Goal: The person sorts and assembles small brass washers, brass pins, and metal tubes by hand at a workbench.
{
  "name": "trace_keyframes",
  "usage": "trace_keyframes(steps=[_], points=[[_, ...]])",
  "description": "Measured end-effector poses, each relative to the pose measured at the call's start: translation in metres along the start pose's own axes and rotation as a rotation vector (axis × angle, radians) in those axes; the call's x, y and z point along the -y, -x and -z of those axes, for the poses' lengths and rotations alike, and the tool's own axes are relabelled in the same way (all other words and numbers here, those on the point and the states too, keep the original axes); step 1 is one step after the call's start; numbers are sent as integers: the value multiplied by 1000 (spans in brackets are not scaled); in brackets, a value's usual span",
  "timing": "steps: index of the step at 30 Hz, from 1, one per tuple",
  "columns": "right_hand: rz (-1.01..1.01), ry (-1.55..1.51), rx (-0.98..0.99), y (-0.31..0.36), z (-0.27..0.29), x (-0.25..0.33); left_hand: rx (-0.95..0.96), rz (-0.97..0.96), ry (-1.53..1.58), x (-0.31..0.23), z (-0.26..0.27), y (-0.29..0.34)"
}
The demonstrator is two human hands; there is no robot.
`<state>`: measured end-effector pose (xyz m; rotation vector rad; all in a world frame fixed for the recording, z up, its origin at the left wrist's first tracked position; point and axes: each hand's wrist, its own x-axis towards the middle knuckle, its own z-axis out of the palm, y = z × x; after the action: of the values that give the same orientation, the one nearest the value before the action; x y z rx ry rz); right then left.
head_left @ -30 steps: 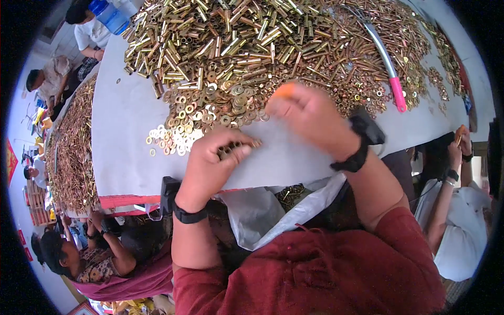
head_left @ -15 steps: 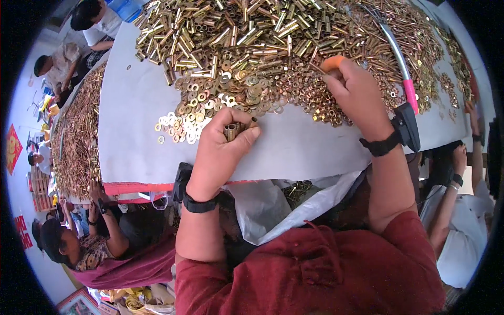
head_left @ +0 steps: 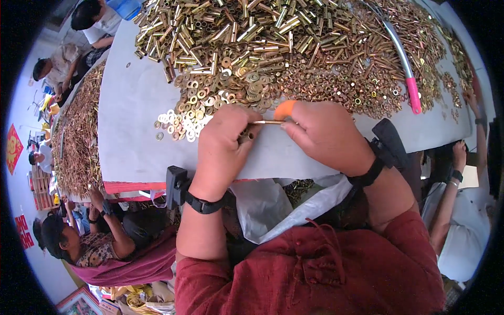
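My left hand point(head_left: 223, 144) is closed around several short brass-coloured metal sleeves point(head_left: 247, 136), whose hollow ends show between thumb and fingers. My right hand point(head_left: 325, 136), with an orange cover on one finger point(head_left: 285, 109), pinches a slim brass-coloured metal rod point(head_left: 272, 122). The rod lies level between the two hands, its paler end at the fingers of my left hand. Whether that end enters a sleeve is hidden. Just beyond my hands lie a heap of flat washers point(head_left: 210, 100) and a spread of small nuts point(head_left: 336, 92).
A large pile of metal sleeves point(head_left: 252, 37) covers the far part of the grey tabletop point(head_left: 142, 105). To the right lies a tool with a pink handle point(head_left: 413, 94). A white sack point(head_left: 262, 210) hangs at the near edge. Other people work at left and right.
My right hand has come from the nuts toward the left and nearer, meeting my left hand with the rod. My left hand has turned knuckles-up, still holding the sleeves.
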<state>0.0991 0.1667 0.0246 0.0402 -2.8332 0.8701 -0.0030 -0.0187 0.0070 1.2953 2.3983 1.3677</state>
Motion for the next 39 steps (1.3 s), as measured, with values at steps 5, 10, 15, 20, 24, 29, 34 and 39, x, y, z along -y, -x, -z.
trace_keyframes(steps=[5, 10, 15, 20, 24, 29, 34, 39], points=[[-52, -207, -9, 1, -15, 0, -33, -101, 116, -5, -4, 0], [-367, -832, 193, -4, -17, 5, -155, 436, 1083, -4, -5, 1], [-270, -935, 132, -6, -27, 15, -143, 506, 1198, -4, -5, 4], [-84, -840, 13, -4, -45, 10, -92, 577, 1197, -5, 0, 5], [-35, -684, -46, -7, -43, 14, -88, 611, 1189, -6, 3, 7], [-58, -547, -73, -17, -31, 10, -69, 618, 1241, -5, 7, 11], [-28, 38, -101, -14, -19, -3, -227, 615, 895, -2, 11, 7], [-18, 143, -26, -12, -19, -2, -172, 585, 783, 1, 10, 9]])
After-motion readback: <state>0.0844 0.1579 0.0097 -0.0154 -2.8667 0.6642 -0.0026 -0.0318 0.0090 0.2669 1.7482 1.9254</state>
